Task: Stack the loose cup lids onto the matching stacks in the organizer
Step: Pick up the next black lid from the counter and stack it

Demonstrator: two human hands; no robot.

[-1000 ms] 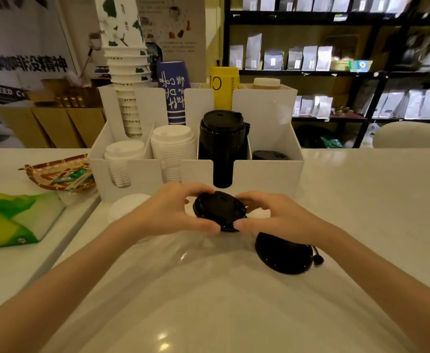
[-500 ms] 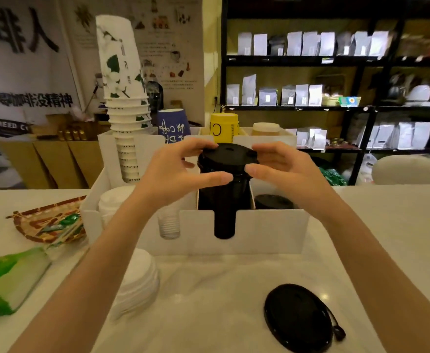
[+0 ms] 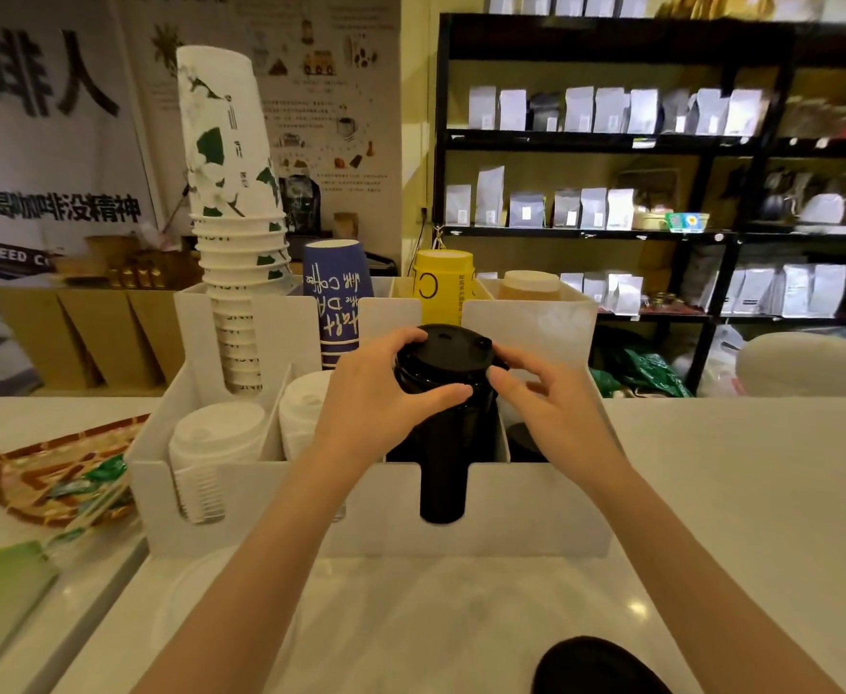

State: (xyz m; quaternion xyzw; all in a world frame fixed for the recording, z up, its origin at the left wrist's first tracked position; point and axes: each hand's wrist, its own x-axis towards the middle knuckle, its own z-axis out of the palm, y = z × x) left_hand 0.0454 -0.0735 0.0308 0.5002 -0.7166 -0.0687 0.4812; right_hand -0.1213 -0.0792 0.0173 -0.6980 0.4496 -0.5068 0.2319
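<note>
Spanning mid-frame on the counter, the white organizer holds a tall black lid stack; left hand pinches the top black lid, likely seating it, right hand spread beside; another loose black lid waits bottom right.

The organizer is set on the surface; a loose lid is placed nearer (right), a basket left.

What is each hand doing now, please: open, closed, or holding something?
Left hand: closed around the black lid on top of the black lid stack.
Right hand: open, fingertips at the lid's right edge; contact cannot be told.
</note>
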